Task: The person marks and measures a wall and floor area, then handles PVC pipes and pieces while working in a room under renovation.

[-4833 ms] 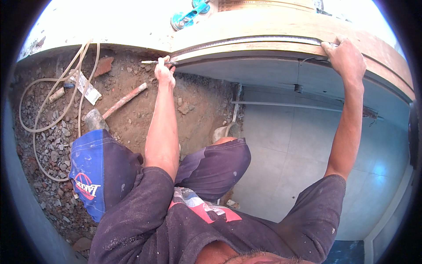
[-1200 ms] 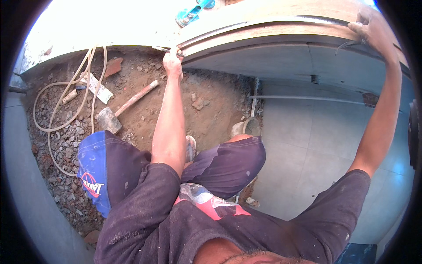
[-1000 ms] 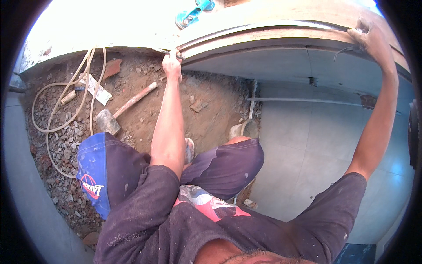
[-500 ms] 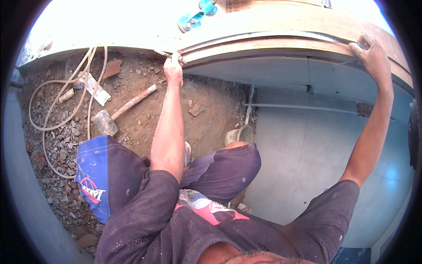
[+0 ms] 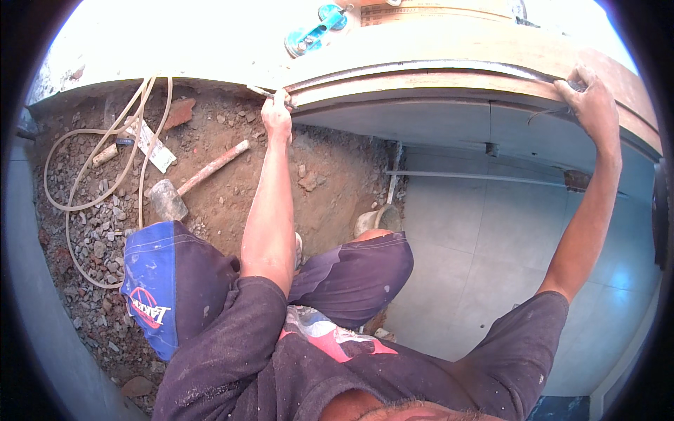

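A long silver strip, which looks like the blade of a tape measure (image 5: 449, 64), runs along the edge of a tan ledge (image 5: 428, 85). My left hand (image 5: 278, 121) is closed at the strip's left end, with a thin pencil-like stick (image 5: 258, 90) poking out to the left. At the other end my right hand (image 5: 591, 105) grips a small greyish thing, apparently the tape's case, mostly hidden by the fingers. A thin cord (image 5: 544, 114) hangs beside this hand. Both arms are stretched out and wide apart.
A mallet (image 5: 168, 199) lies on the rubble left of my legs, near a looped pale hose (image 5: 70, 208) and a white strip-shaped packet (image 5: 159, 153). A blue suction lifter (image 5: 316, 34) rests beyond the ledge. Grey tiles (image 5: 449, 231) cover the lower right.
The view has shifted slightly, so the ledge sits a little lower. My right hand appears slightly lower and farther left. Both hands keep their grip.
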`<state>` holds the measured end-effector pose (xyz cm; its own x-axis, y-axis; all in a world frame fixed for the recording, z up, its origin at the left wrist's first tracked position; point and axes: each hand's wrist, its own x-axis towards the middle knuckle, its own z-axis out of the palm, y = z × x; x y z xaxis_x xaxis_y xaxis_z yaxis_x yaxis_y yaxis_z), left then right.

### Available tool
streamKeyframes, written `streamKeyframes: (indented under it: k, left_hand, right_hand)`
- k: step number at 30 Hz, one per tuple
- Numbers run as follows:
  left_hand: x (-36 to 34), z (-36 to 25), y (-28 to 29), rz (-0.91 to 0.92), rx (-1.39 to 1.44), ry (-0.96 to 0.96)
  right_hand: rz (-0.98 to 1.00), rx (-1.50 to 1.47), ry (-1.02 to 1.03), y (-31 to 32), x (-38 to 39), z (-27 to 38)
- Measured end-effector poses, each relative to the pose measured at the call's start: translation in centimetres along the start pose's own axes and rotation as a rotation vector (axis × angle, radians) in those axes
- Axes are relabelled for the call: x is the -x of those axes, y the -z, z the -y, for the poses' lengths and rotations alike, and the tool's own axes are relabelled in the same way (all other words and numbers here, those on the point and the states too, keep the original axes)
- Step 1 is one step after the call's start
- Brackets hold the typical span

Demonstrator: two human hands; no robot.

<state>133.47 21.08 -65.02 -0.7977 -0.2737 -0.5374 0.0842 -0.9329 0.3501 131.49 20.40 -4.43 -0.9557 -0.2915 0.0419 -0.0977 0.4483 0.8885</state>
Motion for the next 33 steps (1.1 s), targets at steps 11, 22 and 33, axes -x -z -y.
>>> streamKeyframes:
  k: [11, 22, 33]
  left_hand:
    - [-0.5, 0.2, 0.6, 0.040, 0.006, 0.052]
    - [-1.9, -0.5, 0.7, 0.018, -0.096, 0.048]
    - [-2.4, -5.8, 0.6, 0.031, -0.153, -0.066]
  right_hand:
    - [-0.066, 0.070, 0.046, -0.3, -0.2, -0.5]
    - [-0.176, -0.229, 0.088, 1.9, 5.7, 4.0]
    - [0.122, -0.808, 0.144, -7.4, 9.1, 5.6]
